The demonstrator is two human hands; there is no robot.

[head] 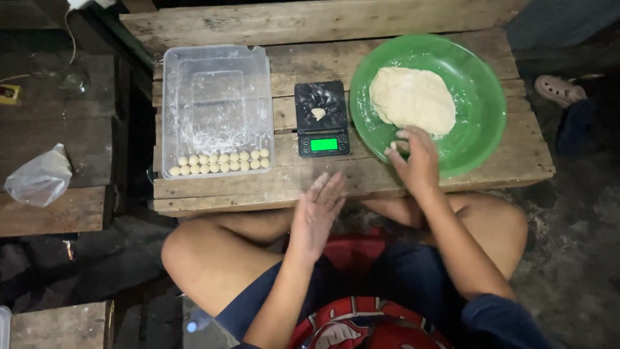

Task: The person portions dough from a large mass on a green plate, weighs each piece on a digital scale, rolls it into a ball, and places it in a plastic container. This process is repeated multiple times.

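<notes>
Right hand [416, 158], centre-right of frame, fingers curled at the near edge of a pale flattened dough mass [413, 100] in a round green plastic bowl [481, 123]; whether it pinches any, cannot tell. Dough lies just above it, long axis left-right. Left hand [316, 213], lower centre, open flat, empty, farther off. Small black digital scale [321, 118] between bowl and clear plastic tub [216, 97] with rows of small dough balls [219, 162].

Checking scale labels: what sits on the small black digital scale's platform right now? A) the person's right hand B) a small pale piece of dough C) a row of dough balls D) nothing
B: a small pale piece of dough lies on the small black digital scale, while the right hand is at the big dough mass in the round green plastic bowl.
</notes>
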